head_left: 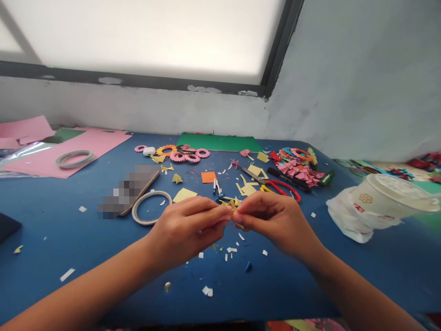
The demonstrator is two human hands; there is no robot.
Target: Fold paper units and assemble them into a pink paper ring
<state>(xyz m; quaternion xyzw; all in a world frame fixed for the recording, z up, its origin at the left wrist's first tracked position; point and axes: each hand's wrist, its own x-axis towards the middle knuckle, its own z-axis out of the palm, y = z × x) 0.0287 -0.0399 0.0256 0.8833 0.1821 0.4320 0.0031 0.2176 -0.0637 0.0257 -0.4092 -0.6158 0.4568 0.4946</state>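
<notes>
My left hand and my right hand meet above the middle of the blue table. Pinched between their fingertips is a small folded yellow paper piece, partly covered by the fingers. Just behind the hands lie a yellow paper square, an orange paper square and yellow paper scraps. Scissors with red and yellow handles rest behind my right hand. To the left of my left hand is a roll of tape, next to a phone whose screen is blurred.
White paper bits are scattered on the blue table. At right stands a lidded cup in a plastic bag. Folded pink pieces and a black marker lie at back right. Pink sheets carry another tape roll.
</notes>
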